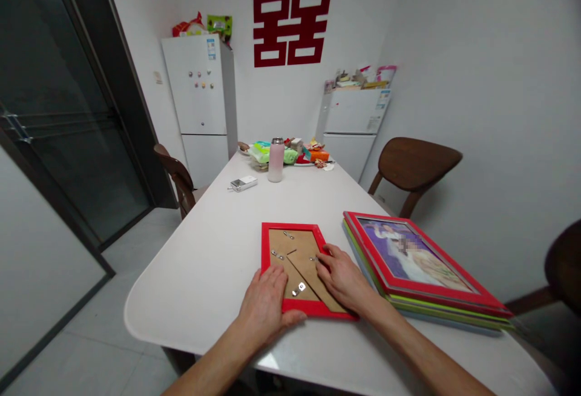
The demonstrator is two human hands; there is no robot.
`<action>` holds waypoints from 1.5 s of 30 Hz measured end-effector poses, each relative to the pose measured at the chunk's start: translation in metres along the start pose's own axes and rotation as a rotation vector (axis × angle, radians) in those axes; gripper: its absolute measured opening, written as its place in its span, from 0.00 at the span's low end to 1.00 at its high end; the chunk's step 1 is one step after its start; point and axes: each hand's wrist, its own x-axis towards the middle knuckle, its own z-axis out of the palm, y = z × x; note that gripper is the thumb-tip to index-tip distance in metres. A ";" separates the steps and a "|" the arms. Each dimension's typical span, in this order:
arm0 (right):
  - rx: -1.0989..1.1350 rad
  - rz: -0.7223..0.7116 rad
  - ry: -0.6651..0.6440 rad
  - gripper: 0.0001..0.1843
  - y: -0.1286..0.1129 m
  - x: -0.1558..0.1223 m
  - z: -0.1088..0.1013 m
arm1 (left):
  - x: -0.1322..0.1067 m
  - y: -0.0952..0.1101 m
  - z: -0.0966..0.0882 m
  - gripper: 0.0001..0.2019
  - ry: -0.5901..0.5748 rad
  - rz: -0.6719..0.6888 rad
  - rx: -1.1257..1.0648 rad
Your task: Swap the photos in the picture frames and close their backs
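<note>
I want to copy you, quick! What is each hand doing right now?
Left hand: open, lying flat on the lower edge of the red frame, holding nothing.
Right hand: open, fingertips pressing on the brown backing board, holding nothing.

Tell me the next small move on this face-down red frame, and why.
Likely swivel the metal tab at the right hand aside: the frame lies back-up, its backing board seated, and the left hand pins its lower edge.

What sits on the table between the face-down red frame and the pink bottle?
Nothing: in the head view the white table between red frame and pink bottle is bare. A small silver device lies off to the left.
</note>
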 end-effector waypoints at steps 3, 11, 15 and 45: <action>-0.002 -0.034 0.024 0.18 -0.007 -0.008 -0.004 | 0.000 -0.002 0.001 0.33 0.016 0.018 -0.033; 0.137 -0.371 -0.078 0.14 -0.038 -0.031 -0.013 | -0.002 -0.009 0.003 0.29 0.018 0.046 -0.076; 0.139 -0.401 -0.109 0.14 -0.036 -0.036 -0.016 | -0.003 -0.011 0.002 0.29 0.023 0.057 -0.099; 0.144 -0.338 -0.122 0.18 -0.058 0.034 0.014 | -0.006 -0.015 -0.004 0.22 0.034 0.092 -0.254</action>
